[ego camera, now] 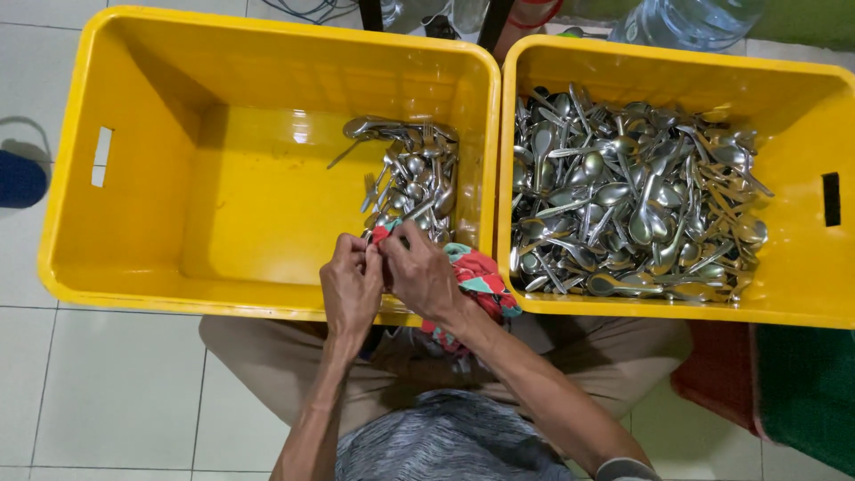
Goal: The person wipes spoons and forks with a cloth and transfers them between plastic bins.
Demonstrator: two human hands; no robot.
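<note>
Left hand [350, 283]: fingers pinched on the red and teal patterned cloth [476, 276], over the near rim of the left yellow plastic crate [134, 258].
Right hand [424, 274]: fingers clamped on the same cloth.
Risk: wrapped piece could slip and drop among the small heap of steel spoons [410, 183].
Hidden: whatever lies inside the cloth; cannot tell.
Cut off: right yellow plastic crate [802, 294], heaped with steel cutlery [632, 196].

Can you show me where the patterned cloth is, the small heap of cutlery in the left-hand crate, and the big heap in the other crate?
patterned cloth [476, 276], head view, on its red and teal fold beside the wrist.
small heap of cutlery [411, 178], head view, middle of the pile.
big heap [632, 196], head view, centre of the spoons.
</note>
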